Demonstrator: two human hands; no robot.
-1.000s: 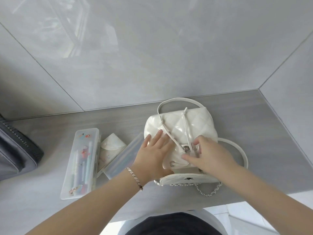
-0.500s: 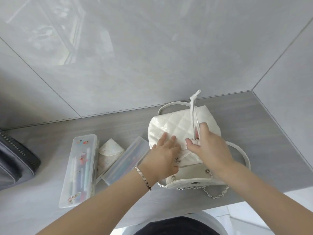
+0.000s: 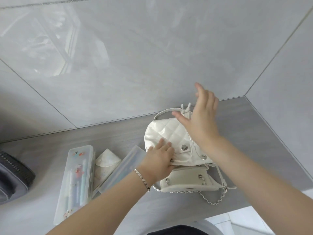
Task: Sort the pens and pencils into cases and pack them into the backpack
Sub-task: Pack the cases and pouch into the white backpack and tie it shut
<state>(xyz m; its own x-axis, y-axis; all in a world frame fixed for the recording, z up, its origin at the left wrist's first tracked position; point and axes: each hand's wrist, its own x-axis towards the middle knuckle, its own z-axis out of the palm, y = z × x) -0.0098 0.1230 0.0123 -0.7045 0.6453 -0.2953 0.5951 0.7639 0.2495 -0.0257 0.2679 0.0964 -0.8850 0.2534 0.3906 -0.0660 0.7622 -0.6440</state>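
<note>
A small white quilted backpack (image 3: 166, 134) lies on the grey counter with its flap turned back, the snap button showing. My left hand (image 3: 159, 160) presses on the bag's left front edge, fingers curled at the opening. My right hand (image 3: 201, 119) hovers above the flap with fingers spread, the white drawstring ends (image 3: 185, 108) sticking up by its thumb. Two clear plastic pencil cases lie to the left: a long one with stickers and pens inside (image 3: 75, 180) and a slimmer one (image 3: 124, 168) angled toward the bag.
A white folded pouch with a snap (image 3: 105, 164) sits between the two cases. A dark grey bag (image 3: 11, 178) is at the left edge. The tiled wall stands right behind the backpack. The bag's chain strap (image 3: 213, 199) hangs near the counter's front edge.
My right hand has let go of the drawstring and lifted up and back, fingers open. The flap is now folded back, showing the snap. My left hand stays on the bag's front.
</note>
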